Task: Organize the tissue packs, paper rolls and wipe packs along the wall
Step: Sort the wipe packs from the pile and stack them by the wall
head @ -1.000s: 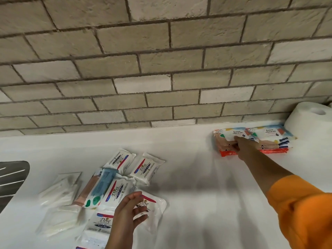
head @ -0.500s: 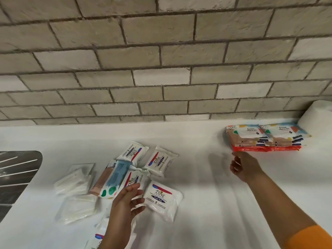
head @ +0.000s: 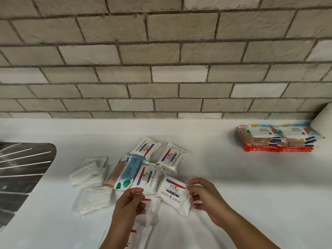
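Lying flat on the white countertop (head: 233,177), toward its near side and well apart from the wall, is a white soft-plastic Dove wipe pack with a blue and red label (head: 173,194).

Right hand (head: 206,198): thumb and curled fingers meet at that pack's right edge, pinching it. Left hand (head: 129,205): fingers curled together over a second white pack with red print (head: 149,212), which lies partly under it; cannot tell whether they grip it.

Between the pinched pack and the grey brick wall (head: 161,69) lie three more white Dove packs (head: 171,158) in a loose cluster, edges overlapping. Touching them on the left is a blue and peach wipe pack with green spots (head: 125,174), tilted. Further left are clear plastic tissue packs (head: 89,172), two small heaps, one behind the other.

Against the wall, far right: a stack of colourful patterned wipe packs (head: 276,139), two side by side on top, red packs at the bottom. Just beside it, cut by the frame edge, stands a white paper roll (head: 323,115).

Far left: a ribbed steel sink drainboard (head: 23,177).
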